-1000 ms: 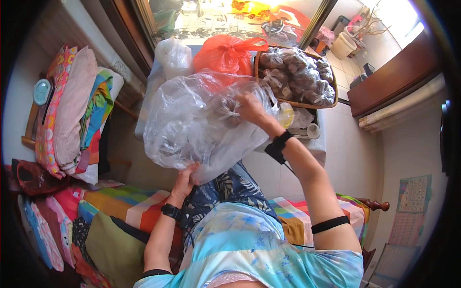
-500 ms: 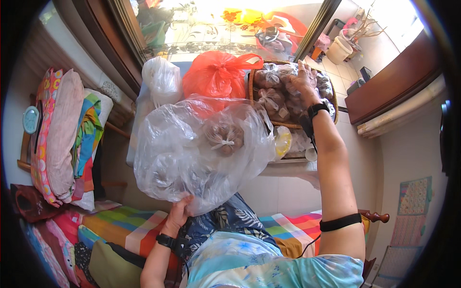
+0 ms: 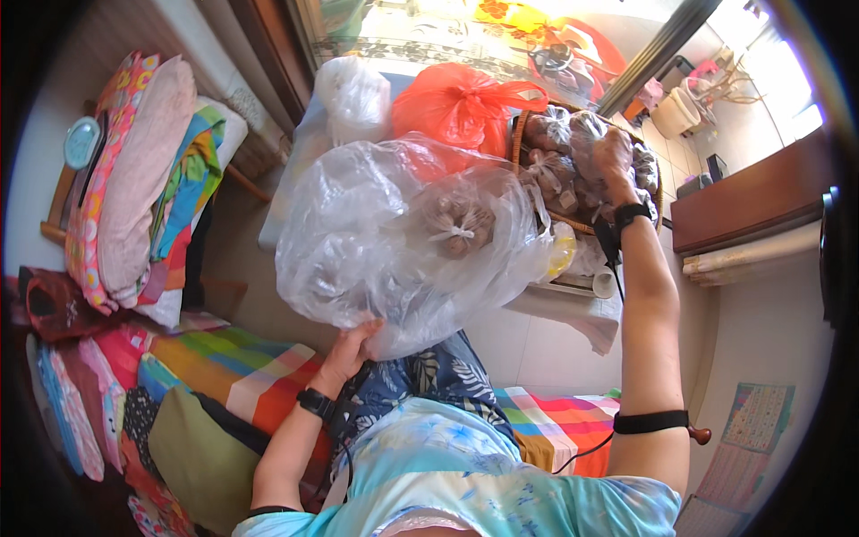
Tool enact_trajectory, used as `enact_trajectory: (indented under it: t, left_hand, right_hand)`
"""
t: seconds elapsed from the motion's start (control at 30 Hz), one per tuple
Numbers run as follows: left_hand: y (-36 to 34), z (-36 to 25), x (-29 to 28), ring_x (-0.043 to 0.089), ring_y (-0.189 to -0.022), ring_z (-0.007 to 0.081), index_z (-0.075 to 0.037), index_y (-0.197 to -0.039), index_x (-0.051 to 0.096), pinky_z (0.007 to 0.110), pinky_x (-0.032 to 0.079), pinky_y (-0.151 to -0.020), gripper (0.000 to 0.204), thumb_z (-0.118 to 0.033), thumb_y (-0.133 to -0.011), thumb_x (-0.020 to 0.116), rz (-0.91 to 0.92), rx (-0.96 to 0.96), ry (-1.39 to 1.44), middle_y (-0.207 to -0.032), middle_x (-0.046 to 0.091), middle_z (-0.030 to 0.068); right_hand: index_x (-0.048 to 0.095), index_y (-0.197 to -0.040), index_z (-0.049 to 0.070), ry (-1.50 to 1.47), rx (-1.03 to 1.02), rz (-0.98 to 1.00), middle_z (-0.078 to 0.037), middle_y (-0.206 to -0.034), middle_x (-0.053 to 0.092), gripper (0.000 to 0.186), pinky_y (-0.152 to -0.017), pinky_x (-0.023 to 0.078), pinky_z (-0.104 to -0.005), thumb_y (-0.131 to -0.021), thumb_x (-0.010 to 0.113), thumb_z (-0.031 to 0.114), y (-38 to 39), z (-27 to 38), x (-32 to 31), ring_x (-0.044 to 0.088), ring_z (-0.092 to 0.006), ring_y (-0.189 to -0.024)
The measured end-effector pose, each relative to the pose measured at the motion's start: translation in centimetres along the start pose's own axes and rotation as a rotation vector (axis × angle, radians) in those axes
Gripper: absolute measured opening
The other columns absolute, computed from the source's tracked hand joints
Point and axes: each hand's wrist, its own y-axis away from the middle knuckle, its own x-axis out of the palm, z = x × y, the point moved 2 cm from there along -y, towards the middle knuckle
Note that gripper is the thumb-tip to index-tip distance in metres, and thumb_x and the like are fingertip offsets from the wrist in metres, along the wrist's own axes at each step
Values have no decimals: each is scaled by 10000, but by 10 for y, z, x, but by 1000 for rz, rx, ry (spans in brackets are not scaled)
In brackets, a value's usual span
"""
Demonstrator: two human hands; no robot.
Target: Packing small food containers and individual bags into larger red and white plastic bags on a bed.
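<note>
My left hand (image 3: 355, 343) is closed on the near edge of a large clear plastic bag (image 3: 358, 242). Inside that big bag lies a small knotted bag of brown round pieces (image 3: 458, 228). At the right, my right hand (image 3: 614, 157) reaches into a wicker basket (image 3: 516, 148) filled with several small knotted clear bags of similar brown pieces. Its fingers are closed around the top of one small knotted bag (image 3: 586, 134), which is partly covered by the hand. Both wrists wear dark bands.
A red plastic bag (image 3: 461, 103) and a white plastic bag (image 3: 352, 97) stand at the table's back. Beside the basket's near side lie a yellow-marked packet (image 3: 561, 249) and a white cup (image 3: 605, 284). Folded cloths (image 3: 148, 170) are piled on a chair at left.
My right hand's fingers, spread over the basket before, have curled onto a small bag. The whole view has shifted, with the table now higher and further right. My left hand keeps its hold.
</note>
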Motion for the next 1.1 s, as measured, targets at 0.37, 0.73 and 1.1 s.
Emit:
enact_trajectory:
  t: [0.37,0.73,1.1]
  left_hand:
    - [4,-9,5,608,-808,121,-75,-1003,640,272,496,-743,210,-166,-823,698,-24,355,95,-893,644,10]
    - [65,-53,4,637,-897,156,-11,-1037,649,299,511,-831,220,-70,-825,648,53,459,-231,-959,673,62]
    - [32,-19,-10,591,-925,155,-34,-1031,639,297,467,-866,269,-221,-840,675,125,384,-74,-966,639,32]
  right_hand:
    - [546,-675,-16,-1363,141,891,-82,-615,543,152,-552,586,-388,-777,650,29,156,158,-102,563,-171,-520]
    - [556,-830,-112,-1483,1000,751,-192,-690,578,46,-561,577,-460,-825,527,-77,201,297,61,610,-270,-593]
    - [652,-721,-19,-1179,294,868,-120,-719,650,151,-534,508,-324,-751,714,115,179,253,-1,662,-210,-656]
